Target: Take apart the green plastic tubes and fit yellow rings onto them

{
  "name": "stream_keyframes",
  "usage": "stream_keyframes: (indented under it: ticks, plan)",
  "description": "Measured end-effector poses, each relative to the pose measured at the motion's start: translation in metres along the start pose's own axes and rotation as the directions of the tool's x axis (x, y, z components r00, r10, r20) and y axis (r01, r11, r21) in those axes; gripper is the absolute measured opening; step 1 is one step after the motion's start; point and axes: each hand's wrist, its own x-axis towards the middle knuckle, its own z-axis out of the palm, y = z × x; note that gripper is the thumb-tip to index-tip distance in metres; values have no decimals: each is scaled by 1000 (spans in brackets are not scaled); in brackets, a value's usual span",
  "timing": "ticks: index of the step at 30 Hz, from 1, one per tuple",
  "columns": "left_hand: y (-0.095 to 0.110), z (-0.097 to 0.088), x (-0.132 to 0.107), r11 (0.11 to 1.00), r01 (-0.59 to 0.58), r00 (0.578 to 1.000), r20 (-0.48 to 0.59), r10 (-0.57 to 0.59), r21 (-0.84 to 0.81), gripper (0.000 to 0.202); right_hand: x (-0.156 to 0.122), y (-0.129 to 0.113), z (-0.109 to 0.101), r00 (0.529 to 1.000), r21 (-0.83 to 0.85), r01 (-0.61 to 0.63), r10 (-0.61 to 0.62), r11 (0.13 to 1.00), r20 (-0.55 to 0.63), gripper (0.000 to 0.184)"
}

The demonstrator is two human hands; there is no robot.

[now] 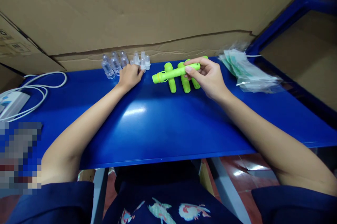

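Pinched between the thumb and fingers of my right hand (pixel 206 75) is a lime-green plastic tube (pixel 172 73), held above the table and pointing left. Its left end is threaded and carries a thin yellow-orange ring. Below and behind it lie several more green tubes (pixel 171 83), partly covered by the held tube and my hand. My left hand (pixel 129 76) rests at the back left, its fingers curled at a small translucent cap (pixel 143 63). More such caps stand around its fingertips. Larger clear threaded plastic caps (pixel 107 68) stand in rows just left of that hand.
The blue table (pixel 147 129) backs onto a cardboard wall (pixel 147 10). Plastic bags with green print (pixel 244 68) lie at the right. A white cable (pixel 44 90) coils beside a white box (pixel 15 103) at the left. Blue metal posts (pixel 284 13) rise at right.
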Motion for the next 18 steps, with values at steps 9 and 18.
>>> stream_keyframes:
  ticks: [9,18]
  plan:
    - [0,3,6,998,-18,1000,-3,18,-55,33,0,0,-1,1000,-11,11,-10,1000,21,49]
    - [-6,0,9,990,-91,995,34,95,-106,27,-1,2,1,999,1,28,-28,1000,23,54]
